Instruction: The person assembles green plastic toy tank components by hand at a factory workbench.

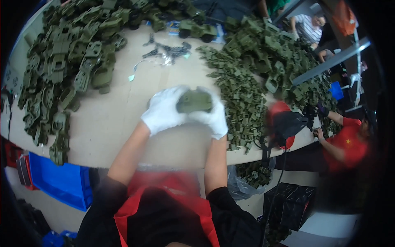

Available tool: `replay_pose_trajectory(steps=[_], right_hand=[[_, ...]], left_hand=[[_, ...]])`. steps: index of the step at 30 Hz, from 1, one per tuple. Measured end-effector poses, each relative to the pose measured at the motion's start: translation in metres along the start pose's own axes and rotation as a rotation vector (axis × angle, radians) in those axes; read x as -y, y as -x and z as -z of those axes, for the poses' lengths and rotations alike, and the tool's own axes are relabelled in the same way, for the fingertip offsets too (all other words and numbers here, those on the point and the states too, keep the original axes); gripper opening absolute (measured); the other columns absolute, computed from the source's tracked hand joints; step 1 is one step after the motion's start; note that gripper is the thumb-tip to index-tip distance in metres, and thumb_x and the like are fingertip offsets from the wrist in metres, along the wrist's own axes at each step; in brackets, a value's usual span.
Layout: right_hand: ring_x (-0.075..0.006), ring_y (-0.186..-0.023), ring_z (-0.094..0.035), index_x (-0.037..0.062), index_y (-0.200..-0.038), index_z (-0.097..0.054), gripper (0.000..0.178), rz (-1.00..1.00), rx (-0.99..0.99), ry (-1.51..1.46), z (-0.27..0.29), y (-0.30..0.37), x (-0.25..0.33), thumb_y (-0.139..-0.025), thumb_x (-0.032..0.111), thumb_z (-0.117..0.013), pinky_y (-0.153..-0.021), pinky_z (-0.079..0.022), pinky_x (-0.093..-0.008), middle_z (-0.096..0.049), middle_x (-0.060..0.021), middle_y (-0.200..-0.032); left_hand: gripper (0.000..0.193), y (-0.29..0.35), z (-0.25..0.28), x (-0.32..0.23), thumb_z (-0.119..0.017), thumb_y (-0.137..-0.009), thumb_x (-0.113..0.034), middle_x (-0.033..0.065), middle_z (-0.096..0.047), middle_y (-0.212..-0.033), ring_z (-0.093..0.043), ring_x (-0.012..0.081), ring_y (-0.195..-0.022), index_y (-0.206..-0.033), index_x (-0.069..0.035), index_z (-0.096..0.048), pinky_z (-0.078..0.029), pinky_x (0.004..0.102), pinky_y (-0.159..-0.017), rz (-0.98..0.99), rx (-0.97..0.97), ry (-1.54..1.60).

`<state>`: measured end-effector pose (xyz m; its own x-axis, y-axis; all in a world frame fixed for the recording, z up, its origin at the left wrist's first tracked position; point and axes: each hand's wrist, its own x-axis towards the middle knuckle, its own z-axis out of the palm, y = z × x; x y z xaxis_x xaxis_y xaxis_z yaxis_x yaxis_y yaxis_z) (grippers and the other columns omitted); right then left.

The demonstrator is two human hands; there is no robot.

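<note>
Toy vehicle shell (194, 101), olive green, is over the tabletop (115, 103), gripped at both ends by the white-gloved left hand (163, 110) and right hand (216, 119). Its long axis runs roughly hand to hand, so neither's nearer; too blurry to tell which end is the front. Beyond the shell there's a tangle of black parts (173, 51), then a wheeled toy vehicle (197, 31). Small green parts (242, 94) heap up just to its right, bigger green bodies (61, 53) well to its left.
</note>
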<state>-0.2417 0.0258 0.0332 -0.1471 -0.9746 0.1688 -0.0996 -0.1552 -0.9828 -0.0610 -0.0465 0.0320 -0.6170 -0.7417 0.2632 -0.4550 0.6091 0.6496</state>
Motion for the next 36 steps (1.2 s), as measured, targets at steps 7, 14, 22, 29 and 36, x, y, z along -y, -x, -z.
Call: replay_pose_trajectory(steps=[7, 14, 22, 29, 36], right_hand=[[-0.03, -0.094, -0.064, 0.0014, -0.106, -0.062, 0.058, 0.203, -0.059, 0.267, -0.019, 0.02, 0.034, -0.059, 0.026, -0.084, -0.086, -0.049, -0.0365, -0.065, -0.0145, -0.101], [-0.0278, -0.093, -0.065, 0.0034, -0.107, -0.062, 0.054, 0.139, -0.18, 0.378, -0.005, 0.067, 0.069, -0.062, 0.025, -0.084, -0.085, -0.05, -0.0362, -0.066, -0.0138, -0.102], [-0.0151, -0.092, -0.063, -0.0014, -0.121, -0.054, 0.047, 0.013, -0.563, -0.173, 0.019, 0.074, 0.038, -0.083, 0.019, -0.074, -0.084, -0.051, -0.027, -0.064, -0.0103, -0.106], [-0.0197, -0.102, -0.06, 0.0001, -0.12, -0.057, 0.046, -0.248, -0.587, 0.065, -0.016, 0.09, -0.014, -0.083, 0.021, -0.074, -0.09, -0.049, -0.0317, -0.063, -0.014, -0.113], [-0.0322, -0.102, -0.061, 0.0089, -0.117, -0.063, 0.044, 0.175, -0.287, 0.933, -0.047, 0.051, 0.042, -0.079, 0.03, -0.071, -0.089, -0.049, -0.0392, -0.062, -0.0147, -0.115]], left_hand=[[0.071, 0.011, 0.012, -0.011, -0.086, -0.055, -0.047, 0.0151, -0.069, -0.1, -0.066, 0.0333, -0.092, -0.106, -0.002, -0.065, -0.051, 0.0399, -0.084, -0.068, 0.013, 0.194], [0.07, 0.022, 0.022, -0.06, -0.085, -0.057, -0.038, 0.0156, -0.065, -0.11, -0.063, 0.0322, -0.101, -0.112, 0.0, -0.062, -0.048, 0.0379, -0.091, -0.017, 0.271, 0.389], [0.099, 0.018, 0.021, -0.004, -0.084, -0.062, -0.018, 0.0141, -0.044, -0.14, -0.043, 0.0273, -0.13, -0.146, -0.003, -0.033, -0.038, 0.0373, -0.106, 0.112, 0.198, 1.015], [0.073, 0.037, 0.016, 0.024, -0.078, -0.072, -0.013, 0.0141, -0.058, -0.121, -0.056, 0.0205, -0.109, -0.137, 0.001, -0.047, -0.045, 0.0325, -0.096, 0.326, 0.064, 1.02], [0.067, 0.04, -0.011, 0.034, -0.078, -0.076, -0.018, 0.0171, -0.062, -0.122, -0.06, 0.021, -0.109, -0.133, 0.003, -0.05, -0.048, 0.0321, -0.094, 0.232, -0.057, 0.771]])
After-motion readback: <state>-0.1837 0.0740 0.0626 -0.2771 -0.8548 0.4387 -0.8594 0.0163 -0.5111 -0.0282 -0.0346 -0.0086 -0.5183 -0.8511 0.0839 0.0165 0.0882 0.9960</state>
